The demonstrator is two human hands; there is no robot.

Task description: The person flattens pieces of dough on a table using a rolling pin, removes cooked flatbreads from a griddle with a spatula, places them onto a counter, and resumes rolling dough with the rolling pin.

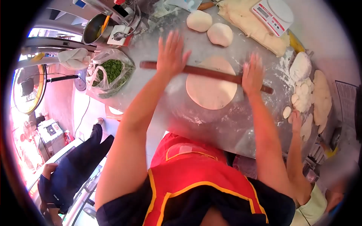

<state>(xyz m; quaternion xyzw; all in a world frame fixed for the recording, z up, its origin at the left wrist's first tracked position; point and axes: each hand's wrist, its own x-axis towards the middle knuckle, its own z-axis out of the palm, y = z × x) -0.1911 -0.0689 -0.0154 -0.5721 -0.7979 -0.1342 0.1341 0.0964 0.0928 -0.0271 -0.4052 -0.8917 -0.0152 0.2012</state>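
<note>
A round sheet of dough (211,92) lies on the grey worktop, with a brown wooden rolling pin (211,72) across its upper half. My left hand (172,54) rests on the pin left of the dough, palm down, fingers stretched forward. On the pin's right part lies my right hand (253,74), its fingers also stretched out. Both ends of the pin stick out past my hands. Two dough balls, one at the upper left (199,20) and one beside it (220,34), sit beyond the sheet.
A white scale (273,15) stands on a large dough slab (245,22). Chopped greens fill a plastic bag (109,73) at left, near a metal bowl (94,28). A co-worker's hand (296,120) touches small dough pieces (302,96) at right. Another person (77,169) is at lower left.
</note>
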